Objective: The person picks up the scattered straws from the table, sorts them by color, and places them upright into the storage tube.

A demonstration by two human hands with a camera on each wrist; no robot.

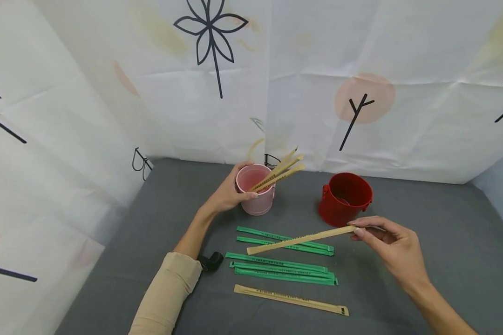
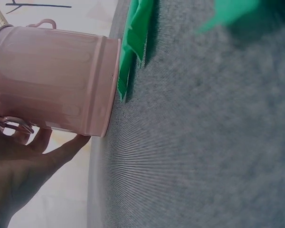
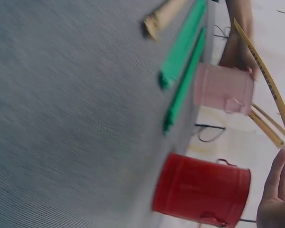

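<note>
My left hand [image 1: 228,191] grips the small pink bucket [image 1: 257,204], fingers round its far side and thumb on the near rim. Several long, slim tan packets [image 1: 291,164] lean out of that bucket to the right. Between the thumb and fingers of my right hand [image 1: 391,246] is the right end of another tan packet [image 1: 302,239] with dark printing. It hangs above the upper green packets [image 1: 318,249], its free end pointing left. In the right wrist view this held packet [image 3: 270,88] looks slightly bowed. The left wrist view shows the pink bucket [image 2: 47,80] standing on the grey cloth.
A red bucket [image 1: 331,207] stands behind my right hand, with no packets showing inside. More green packets [image 1: 281,270] lie in rows on the grey table [image 1: 381,302]. One tan packet [image 1: 291,300] lies nearest me. Patterned white sheets [image 1: 302,116] hang behind.
</note>
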